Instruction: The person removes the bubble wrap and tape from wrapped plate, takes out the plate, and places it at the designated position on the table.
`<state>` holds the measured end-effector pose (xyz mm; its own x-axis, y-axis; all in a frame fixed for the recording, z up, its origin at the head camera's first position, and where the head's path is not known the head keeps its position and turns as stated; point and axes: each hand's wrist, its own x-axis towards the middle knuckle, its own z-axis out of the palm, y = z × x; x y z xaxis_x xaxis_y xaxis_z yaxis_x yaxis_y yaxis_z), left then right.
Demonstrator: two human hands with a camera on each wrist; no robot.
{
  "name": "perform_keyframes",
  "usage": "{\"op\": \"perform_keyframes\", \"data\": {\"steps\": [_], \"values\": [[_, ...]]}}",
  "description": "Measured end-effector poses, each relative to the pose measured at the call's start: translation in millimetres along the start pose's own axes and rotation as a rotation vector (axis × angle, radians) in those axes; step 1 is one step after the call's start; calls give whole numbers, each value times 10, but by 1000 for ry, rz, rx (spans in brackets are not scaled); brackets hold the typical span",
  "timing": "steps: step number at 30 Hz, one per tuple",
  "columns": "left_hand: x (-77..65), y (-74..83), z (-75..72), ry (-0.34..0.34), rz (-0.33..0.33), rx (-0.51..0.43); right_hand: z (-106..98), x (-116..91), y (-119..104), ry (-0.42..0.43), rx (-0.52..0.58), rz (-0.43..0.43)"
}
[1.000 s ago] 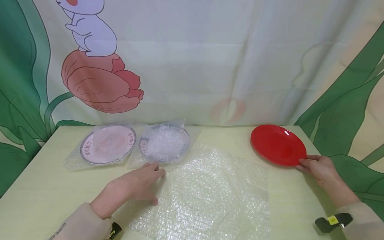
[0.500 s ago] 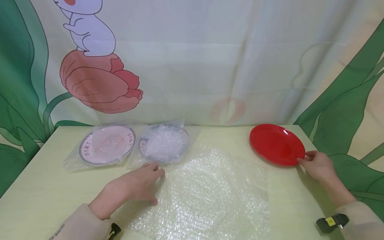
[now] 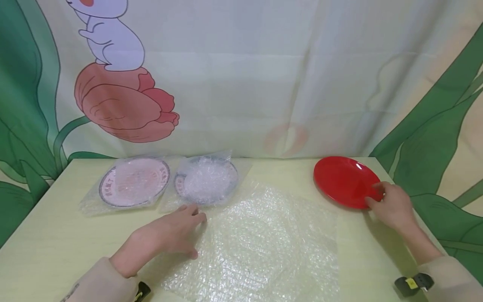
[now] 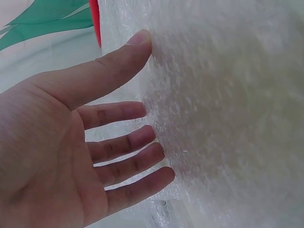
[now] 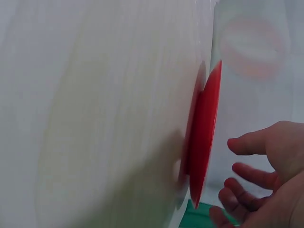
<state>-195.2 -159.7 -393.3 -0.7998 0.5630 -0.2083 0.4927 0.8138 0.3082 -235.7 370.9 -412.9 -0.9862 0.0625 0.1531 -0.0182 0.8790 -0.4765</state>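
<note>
A shiny red plate (image 3: 345, 181) lies at the back right of the table. My right hand (image 3: 392, 205) hovers above its near right rim, thumb and fingers parted and holding nothing; the right wrist view shows a gap between the fingertips and the plate (image 5: 203, 137). A large sheet of bubble wrap (image 3: 271, 247) is spread over the middle of the table. Over its left edge stretches my left hand (image 3: 171, 230). Its fingers (image 4: 135, 178) are extended with the tips right at the wrap (image 4: 228, 104), and it grips nothing.
Two patterned plates in bubble wrap lie side by side at the back left: one pinkish plate (image 3: 136, 182) and another wrapped plate (image 3: 206, 179) next to it. A printed curtain (image 3: 234, 84) hangs behind the table's back edge.
My right hand, which pinched the red plate's rim, has let go and moved a little left and up over it. The red plate and my left hand look nearly unmoved.
</note>
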Motion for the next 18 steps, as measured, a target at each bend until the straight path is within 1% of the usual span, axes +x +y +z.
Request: {"op": "perform_keyframes", "data": {"steps": [5,9,11,14,18], "values": [[3,16,-1,-4,2,8,66,-79,-239,17,43,-109],[2,31,-11,-9,-2,17,144,-139,-445,-27,73,-224],[-3,35,-15,-12,-4,19,194,-163,-545,-68,78,-276],[-10,39,-9,-19,-7,23,264,-196,-697,-153,79,-346],[-19,43,-2,-28,-8,30,362,-247,-857,-259,79,-404]]}}
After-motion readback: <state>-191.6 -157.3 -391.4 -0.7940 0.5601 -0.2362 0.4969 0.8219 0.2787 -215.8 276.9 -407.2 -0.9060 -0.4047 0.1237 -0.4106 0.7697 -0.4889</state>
